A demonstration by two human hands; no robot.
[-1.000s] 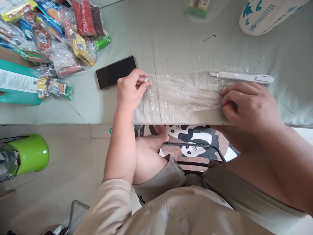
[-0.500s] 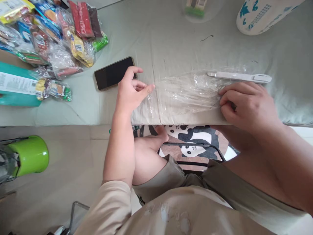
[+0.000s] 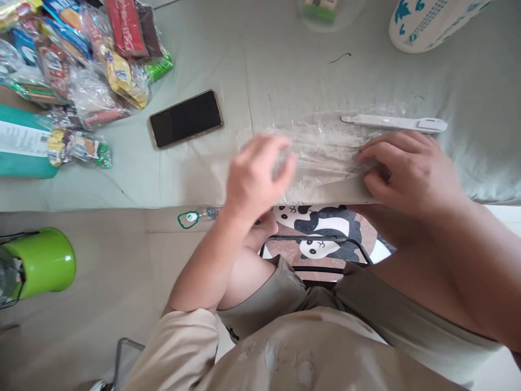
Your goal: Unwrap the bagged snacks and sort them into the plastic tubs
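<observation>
A clear, crinkled plastic bag (image 3: 315, 146) lies flat near the table's front edge. Curled over its right end, my right hand (image 3: 411, 168) pinches the film between thumb and fingers. My left hand (image 3: 260, 174), blurred by motion, hovers at the bag's left part with thumb and fingers apart, and I see nothing held in it. Just beyond my right hand lies a white, slim utility knife (image 3: 394, 124), partly over the film. A black-screened phone (image 3: 186, 119) rests to the left of my left hand.
Packaged snacks (image 3: 89, 65) are heaped at the far left, beside a teal package (image 3: 24, 146). A white tub with blue print (image 3: 431, 24) and a clear round container (image 3: 331, 13) stand at the back. A green bin (image 3: 49, 260) is on the floor at left.
My left hand has moved right, from beside the phone to over the bag's left part. My right hand stays on the bag's right end. The view has shifted slightly.
</observation>
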